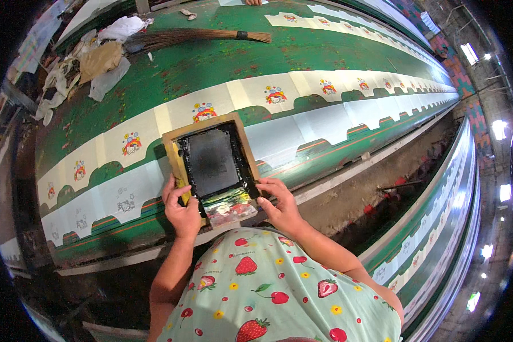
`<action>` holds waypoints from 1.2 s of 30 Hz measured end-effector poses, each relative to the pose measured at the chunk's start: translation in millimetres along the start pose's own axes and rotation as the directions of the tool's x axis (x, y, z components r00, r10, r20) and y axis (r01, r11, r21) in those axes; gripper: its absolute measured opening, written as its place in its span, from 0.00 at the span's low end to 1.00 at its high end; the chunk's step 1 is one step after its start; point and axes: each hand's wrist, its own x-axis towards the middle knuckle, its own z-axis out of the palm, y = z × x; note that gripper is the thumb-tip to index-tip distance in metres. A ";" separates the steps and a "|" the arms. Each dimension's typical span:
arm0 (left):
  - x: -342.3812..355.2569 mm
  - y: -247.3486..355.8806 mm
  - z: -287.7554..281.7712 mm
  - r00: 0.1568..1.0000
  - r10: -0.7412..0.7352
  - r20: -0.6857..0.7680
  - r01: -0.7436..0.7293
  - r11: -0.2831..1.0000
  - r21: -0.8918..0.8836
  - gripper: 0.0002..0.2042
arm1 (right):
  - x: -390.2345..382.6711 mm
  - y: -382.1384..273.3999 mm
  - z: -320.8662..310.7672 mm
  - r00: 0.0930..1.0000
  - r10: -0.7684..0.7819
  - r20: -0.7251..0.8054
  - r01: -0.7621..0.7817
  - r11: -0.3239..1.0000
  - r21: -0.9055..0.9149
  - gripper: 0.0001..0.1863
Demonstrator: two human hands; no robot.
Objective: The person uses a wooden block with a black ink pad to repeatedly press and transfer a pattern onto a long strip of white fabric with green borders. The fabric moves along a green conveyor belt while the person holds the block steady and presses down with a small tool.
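A wooden screen-printing frame [213, 161] with dark mesh is held between my two hands, tilted over the near edge of a long green table. My left hand [182, 210] grips its lower left side, thumb on the face. On the lower right side, my right hand [281, 206] closes with the thumb toward me. A glossy patch stained yellow and red covers the frame's lower part. Beneath and beside it runs a white strip of cut pieces [105, 206], with black outline prints at the left. Beyond that lies a cream strip [242, 91] with coloured cartoon prints.
On the green table [171, 71], a twig broom [211, 37] lies at the far side, next to crumpled rags and plastic [101, 60]. Another person's hand [253, 2] shows at the top edge. More printing tables [422, 251] stand at the right, across a stained gap.
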 end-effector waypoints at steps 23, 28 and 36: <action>-39.4 58.5 197.4 0.997 -0.054 0.059 0.063 0.986 -0.156 0.17 | 36.9 39.6 -159.8 0.826 -0.418 0.379 0.547 0.758 -0.356 0.27; -42.1 50.7 205.1 0.993 -0.116 0.003 0.115 0.984 -0.137 0.15 | 59.4 29.9 -155.9 0.743 -0.301 0.598 0.621 0.642 -0.449 0.19; -41.8 44.6 207.1 0.988 -0.154 0.013 0.152 0.954 -0.260 0.22 | 156.6 34.0 -171.4 0.649 -0.108 0.753 0.539 0.763 -0.356 0.17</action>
